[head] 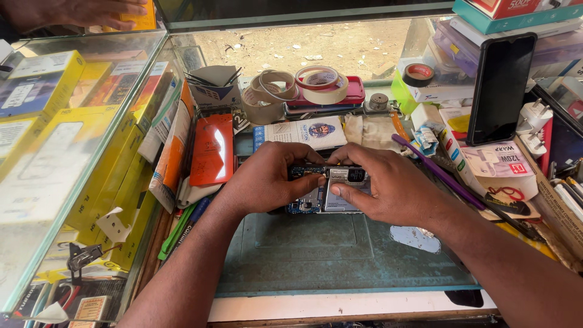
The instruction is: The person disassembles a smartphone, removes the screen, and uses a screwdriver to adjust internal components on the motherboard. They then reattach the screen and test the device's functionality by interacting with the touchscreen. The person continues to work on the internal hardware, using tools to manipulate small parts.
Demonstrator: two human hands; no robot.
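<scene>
An opened phone (328, 193) with its back off lies on a blue-green work mat (316, 255), its blue circuit board and silver battery showing. My left hand (267, 179) grips its left side, fingertips pressed on the top edge. My right hand (388, 185) holds the right side, thumb resting on the battery and fingers curled over the camera end. Both hands hide much of the phone.
Tape rolls (303, 88) and a pink case sit behind the phone. A black phone (501, 85) stands propped at right among chargers, boxes and a purple tool (434, 173). A glass case with yellow boxes (67, 158) stands at left; another person's hand (73, 12) rests on it.
</scene>
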